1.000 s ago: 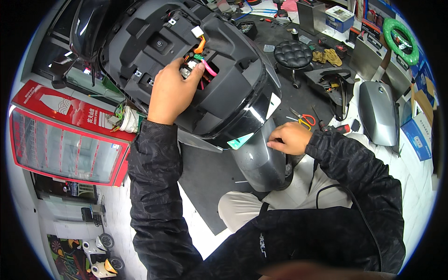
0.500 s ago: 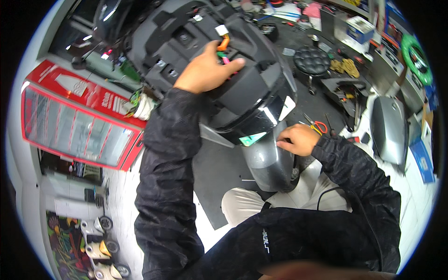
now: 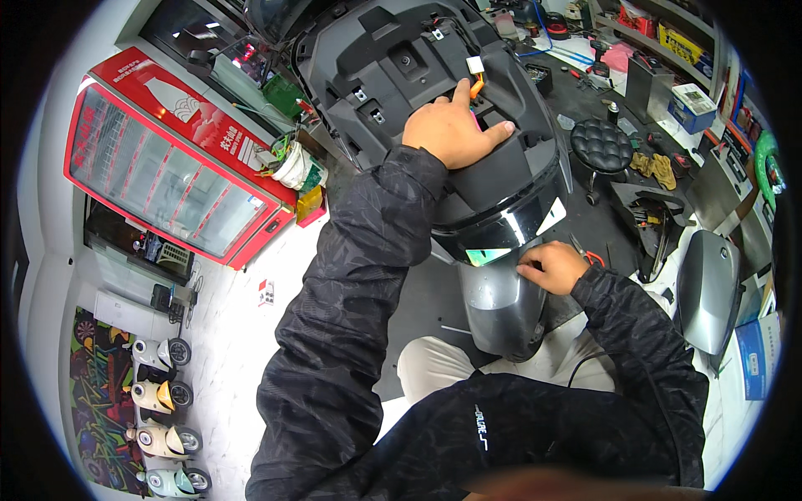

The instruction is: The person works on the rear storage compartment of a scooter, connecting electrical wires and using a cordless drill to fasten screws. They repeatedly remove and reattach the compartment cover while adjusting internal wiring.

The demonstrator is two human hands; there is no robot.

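R hand at rt edge of grey fender, fingers half curled; can't tell if gripping. L hand over dark panel, thumb & index spread wide, grip hidden; orange connector & 1 white plug nr index tip. Past panel's rt edge: black stool.

The left hand hides the lower part of the orange wiring, and what it touches there cannot be told; the right hand covers part of a red-handled tool; a green ring is cut off at the right; a blurred shape smears the bottom
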